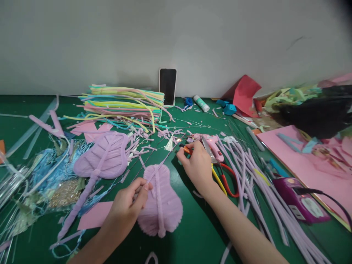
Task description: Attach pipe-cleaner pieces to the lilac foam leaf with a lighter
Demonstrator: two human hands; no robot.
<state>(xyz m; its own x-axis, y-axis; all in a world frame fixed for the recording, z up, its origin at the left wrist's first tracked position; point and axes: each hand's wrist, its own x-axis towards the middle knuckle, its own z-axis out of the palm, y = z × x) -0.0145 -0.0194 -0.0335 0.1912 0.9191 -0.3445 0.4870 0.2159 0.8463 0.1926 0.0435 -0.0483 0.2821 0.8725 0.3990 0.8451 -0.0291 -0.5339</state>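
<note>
My left hand (133, 198) pinches a thin lilac pipe cleaner (162, 161), whose far end slants up to a small flame. The flame comes from an orange lighter (187, 149), gripped in my right hand (198, 164). Beneath the strip lies a lilac pipe-cleaner fan panel (167, 205) with a wavy edge and a raised centre rib; part of it is behind my left fingers. A finished-looking lilac fan with a wrapped handle (106, 156) rests to the left. Scissors with red handles (231, 179) and yellow-handled pliers (218, 179) lie beside my right hand.
A pink glue gun (213, 142) and loose lilac pipe cleaners (258, 190) lie right, near a purple device (299, 201) with a black cable. Behind are a coloured pipe-cleaner bundle (121, 104), an upright phone (167, 86) and a glue stick (201, 103). Blue tassels (49, 168) sit left.
</note>
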